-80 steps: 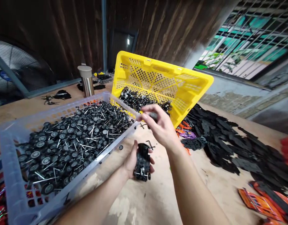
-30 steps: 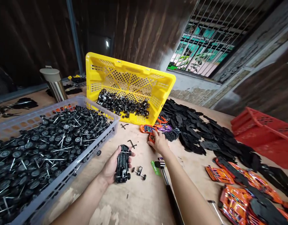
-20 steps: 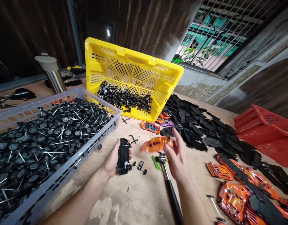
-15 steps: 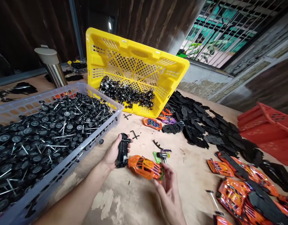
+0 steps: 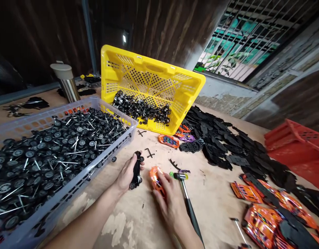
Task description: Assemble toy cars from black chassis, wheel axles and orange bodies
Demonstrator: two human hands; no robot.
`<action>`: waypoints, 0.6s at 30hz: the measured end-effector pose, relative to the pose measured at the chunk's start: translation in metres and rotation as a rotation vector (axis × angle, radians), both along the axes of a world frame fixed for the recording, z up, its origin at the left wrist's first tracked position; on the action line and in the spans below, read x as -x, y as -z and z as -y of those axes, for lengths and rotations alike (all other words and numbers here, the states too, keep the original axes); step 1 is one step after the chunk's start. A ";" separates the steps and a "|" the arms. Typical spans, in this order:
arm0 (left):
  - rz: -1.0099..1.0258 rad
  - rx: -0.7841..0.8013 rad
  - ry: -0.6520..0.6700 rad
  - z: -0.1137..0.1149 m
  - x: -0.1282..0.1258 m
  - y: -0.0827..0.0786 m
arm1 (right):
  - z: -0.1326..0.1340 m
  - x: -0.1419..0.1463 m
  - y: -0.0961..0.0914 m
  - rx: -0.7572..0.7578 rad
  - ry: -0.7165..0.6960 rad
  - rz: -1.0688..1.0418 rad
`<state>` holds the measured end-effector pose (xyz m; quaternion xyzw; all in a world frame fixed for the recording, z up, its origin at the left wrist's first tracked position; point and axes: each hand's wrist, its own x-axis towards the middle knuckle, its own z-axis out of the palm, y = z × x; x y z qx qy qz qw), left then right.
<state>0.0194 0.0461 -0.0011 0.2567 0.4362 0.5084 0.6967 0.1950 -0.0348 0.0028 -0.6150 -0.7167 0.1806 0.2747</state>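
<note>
My left hand [image 5: 127, 172] is closed around a black toy car chassis [image 5: 136, 170], tilted on edge with wheels on it. To its right, my right hand [image 5: 167, 193] grips an orange toy car body [image 5: 156, 176] from above, fingers over its roof. A gap separates body from chassis. Beside my right hand lies a small hammer [image 5: 185, 188] with a dark handle, its head pointing away from me. Something green [image 5: 171, 174] shows partly behind the hammer head. Small black plastic parts [image 5: 149, 153] lie beyond my hands.
A clear basket [image 5: 123, 147] full of wheels on axles stands left. A yellow crate [image 5: 154, 69] on its side holds more wheels. Black chassis [image 5: 213, 135] are heaped at back right, orange car bodies [image 5: 263, 221] at front right. A red crate [image 5: 294, 152] and steel tumbler [image 5: 68, 88] stand farther off.
My right hand has shifted its grip from the rear of the orange car body to over its roof and turned it. The chassis has tilted in my left hand. More of the hammer shows.
</note>
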 end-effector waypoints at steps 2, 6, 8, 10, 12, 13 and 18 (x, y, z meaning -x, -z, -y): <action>-0.057 -0.022 0.044 0.005 -0.002 -0.002 | 0.001 0.001 -0.004 0.027 0.038 -0.180; -0.254 -0.179 0.164 0.017 -0.005 -0.005 | 0.011 0.017 -0.004 0.150 0.060 -0.489; -0.351 -0.330 0.208 0.022 -0.006 -0.004 | 0.015 0.028 0.003 0.181 0.119 -0.601; -0.434 -0.444 0.235 0.027 -0.006 -0.001 | 0.016 0.037 0.010 0.191 0.163 -0.675; -0.493 -0.491 0.254 0.031 -0.006 0.003 | 0.015 0.043 0.014 0.193 0.160 -0.716; -0.513 -0.505 0.261 0.033 -0.007 0.004 | 0.015 0.044 0.014 0.187 0.147 -0.731; -0.541 -0.529 0.255 0.036 -0.008 0.006 | 0.012 0.048 0.018 0.151 0.101 -0.739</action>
